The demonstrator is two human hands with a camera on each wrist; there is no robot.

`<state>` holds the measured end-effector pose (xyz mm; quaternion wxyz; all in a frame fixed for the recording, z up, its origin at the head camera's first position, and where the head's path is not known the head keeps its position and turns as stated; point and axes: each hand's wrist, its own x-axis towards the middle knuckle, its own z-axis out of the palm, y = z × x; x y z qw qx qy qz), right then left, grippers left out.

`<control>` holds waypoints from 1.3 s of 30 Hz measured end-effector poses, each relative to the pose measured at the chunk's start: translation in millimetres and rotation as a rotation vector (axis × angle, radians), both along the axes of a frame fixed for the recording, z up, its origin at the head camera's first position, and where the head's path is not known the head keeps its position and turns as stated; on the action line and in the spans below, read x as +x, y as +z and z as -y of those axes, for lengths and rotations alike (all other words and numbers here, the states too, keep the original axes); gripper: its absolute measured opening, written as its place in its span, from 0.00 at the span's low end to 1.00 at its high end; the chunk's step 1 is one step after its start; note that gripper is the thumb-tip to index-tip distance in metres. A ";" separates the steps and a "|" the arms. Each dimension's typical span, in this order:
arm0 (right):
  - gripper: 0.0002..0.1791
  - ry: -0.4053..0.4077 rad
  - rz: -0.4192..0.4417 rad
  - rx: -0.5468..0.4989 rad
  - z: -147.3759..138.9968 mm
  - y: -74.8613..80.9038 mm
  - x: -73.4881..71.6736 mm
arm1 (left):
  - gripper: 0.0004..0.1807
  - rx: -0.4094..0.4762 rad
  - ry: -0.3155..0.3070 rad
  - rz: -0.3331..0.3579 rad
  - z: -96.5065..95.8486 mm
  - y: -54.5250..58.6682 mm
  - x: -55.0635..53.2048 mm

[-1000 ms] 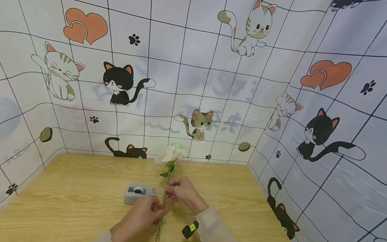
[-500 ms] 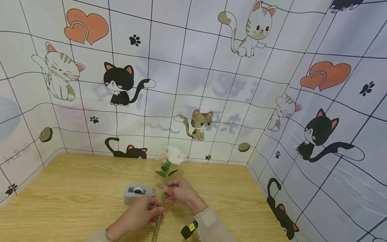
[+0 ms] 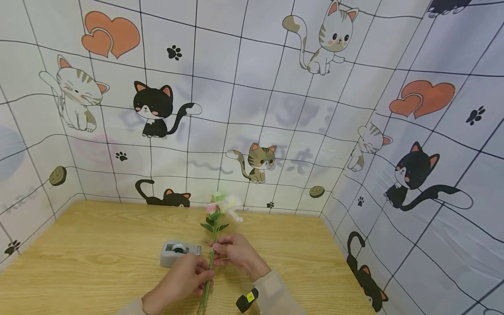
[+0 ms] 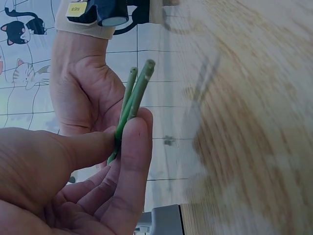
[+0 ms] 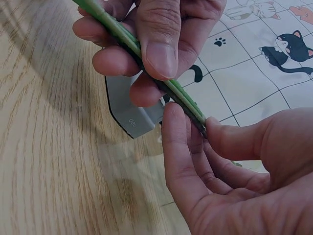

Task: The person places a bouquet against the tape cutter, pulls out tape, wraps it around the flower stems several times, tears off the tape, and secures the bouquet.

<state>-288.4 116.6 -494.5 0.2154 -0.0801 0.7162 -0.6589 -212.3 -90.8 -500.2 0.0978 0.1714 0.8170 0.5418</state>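
A small bunch of flowers (image 3: pixel 230 204), white and pink blooms with green leaves, leans toward the back wall. My left hand (image 3: pixel 187 273) pinches the lower part of the stems (image 4: pixel 141 85) between thumb and fingers; two cut ends stick out past the grip in the left wrist view. Higher up, below the leaves, my right hand (image 3: pixel 237 254) pinches the same stems. In the right wrist view the stems (image 5: pixel 117 32) lie close together, running from the left hand (image 5: pixel 161 29) to the right thumb and fingertips.
A grey tape dispenser (image 3: pixel 168 258) stands on the wooden table (image 3: pixel 110 253) just behind the left hand. A cloth wall with printed cats (image 3: pixel 261 162) encloses the table at the back and sides. A black device with a yellow label (image 3: pixel 248 299) sits at the right wrist.
The blooms have turned round, so a pink one now shows at their left. The lower stem ends have shifted slightly left. Both hands keep their hold in nearly the same place.
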 end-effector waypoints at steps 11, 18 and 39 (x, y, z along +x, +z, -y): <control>0.19 -0.019 -0.025 0.015 -1.1 1.9 3.1 | 0.06 -0.042 -0.005 -0.051 -1.8 0.6 -0.6; 0.19 -0.076 -0.104 0.050 2.0 2.8 5.1 | 0.07 -0.086 0.035 -0.115 -5.9 -1.9 -0.8; 0.12 -0.207 -0.254 0.189 14.1 6.6 7.6 | 0.09 -0.281 0.163 -0.294 -18.6 -4.3 2.1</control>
